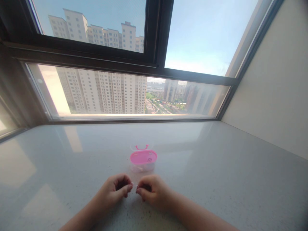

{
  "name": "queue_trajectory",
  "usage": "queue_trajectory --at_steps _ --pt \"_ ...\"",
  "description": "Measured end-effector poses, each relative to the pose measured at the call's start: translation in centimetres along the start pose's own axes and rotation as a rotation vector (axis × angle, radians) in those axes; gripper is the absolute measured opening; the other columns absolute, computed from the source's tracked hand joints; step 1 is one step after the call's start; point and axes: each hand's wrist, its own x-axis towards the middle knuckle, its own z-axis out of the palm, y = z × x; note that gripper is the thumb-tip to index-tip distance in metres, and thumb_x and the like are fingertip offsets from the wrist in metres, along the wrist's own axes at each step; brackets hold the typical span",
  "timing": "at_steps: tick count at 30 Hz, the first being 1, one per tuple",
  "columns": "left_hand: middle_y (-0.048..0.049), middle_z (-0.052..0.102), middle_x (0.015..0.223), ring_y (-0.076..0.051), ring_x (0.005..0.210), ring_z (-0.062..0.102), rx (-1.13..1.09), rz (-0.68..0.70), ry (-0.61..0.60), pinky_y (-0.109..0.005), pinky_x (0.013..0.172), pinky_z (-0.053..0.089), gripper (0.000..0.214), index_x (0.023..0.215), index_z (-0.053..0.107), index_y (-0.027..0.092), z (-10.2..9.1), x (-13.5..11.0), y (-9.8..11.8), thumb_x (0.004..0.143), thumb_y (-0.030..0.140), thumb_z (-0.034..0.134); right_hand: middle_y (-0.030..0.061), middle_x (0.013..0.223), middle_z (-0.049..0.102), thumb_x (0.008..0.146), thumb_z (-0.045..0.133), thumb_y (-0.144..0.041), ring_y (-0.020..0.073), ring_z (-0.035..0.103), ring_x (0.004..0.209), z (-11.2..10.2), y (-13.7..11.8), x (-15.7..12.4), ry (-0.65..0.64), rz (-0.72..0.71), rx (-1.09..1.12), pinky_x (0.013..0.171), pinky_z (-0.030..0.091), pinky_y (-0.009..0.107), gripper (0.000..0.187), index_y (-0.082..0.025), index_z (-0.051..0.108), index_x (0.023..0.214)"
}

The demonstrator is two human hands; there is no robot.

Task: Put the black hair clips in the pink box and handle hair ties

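Note:
My left hand (118,187) is closed in a pinch, thumb against forefinger, above the pale speckled sill (211,173). Facing it, with a narrow gap between the fingertips, my right hand (154,191) pinches in the same way. A tiny whitish bit shows at the tips of each pinch, too small to name. Just beyond both hands stands a small oval plastic box with a pink lid (141,157) and a clear body. Its pink-and-clear handle (141,147) sticks out at the back. Something thin and pale lies inside, seen dimly through the wall.
Dark window frames (192,75) and glass panes rise behind the sill, with tall buildings outside. A plain white wall (271,77) bounds the right side. Patches of reflected light (72,138) lie on the sill's glossy surface at left.

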Motion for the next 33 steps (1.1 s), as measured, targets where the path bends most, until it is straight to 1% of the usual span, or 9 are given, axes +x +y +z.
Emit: queue_trajectory --at_steps 8,15,33 --pt "0.0032 0.053 0.058 -0.013 0.058 0.048 -0.015 -0.003 0.0 -0.023 0.057 0.036 0.025 0.069 0.057 0.015 -0.03 -0.12 0.18 0.077 0.038 0.056 -0.0031 0.053 0.053 0.078 0.054 -0.019 0.0056 0.039 0.046 -0.14 -0.35 -0.07 0.013 0.022 0.041 0.044 0.028 0.016 0.015 -0.011 0.065 0.071" --pt "0.0023 0.053 0.058 -0.014 0.058 0.048 -0.008 0.001 -0.012 -0.023 0.057 0.036 0.025 0.069 0.059 0.014 -0.15 0.11 -0.24 0.077 0.037 0.055 -0.0043 0.05 0.049 0.076 0.056 -0.019 0.0054 0.037 0.045 0.0 -0.15 0.0 0.038 -0.001 0.029 0.042 0.026 0.016 0.013 -0.012 0.063 0.067" --pt "0.001 0.057 0.063 -0.014 0.061 0.051 -0.089 0.015 -0.03 -0.023 0.059 0.039 0.013 0.073 0.062 0.013 -0.23 0.18 -0.59 0.072 0.024 0.055 -0.0039 0.051 0.051 0.076 0.056 -0.019 0.0055 0.036 0.046 0.1 0.02 -0.01 0.033 0.006 0.028 0.042 0.024 0.016 0.013 -0.012 0.063 0.068"
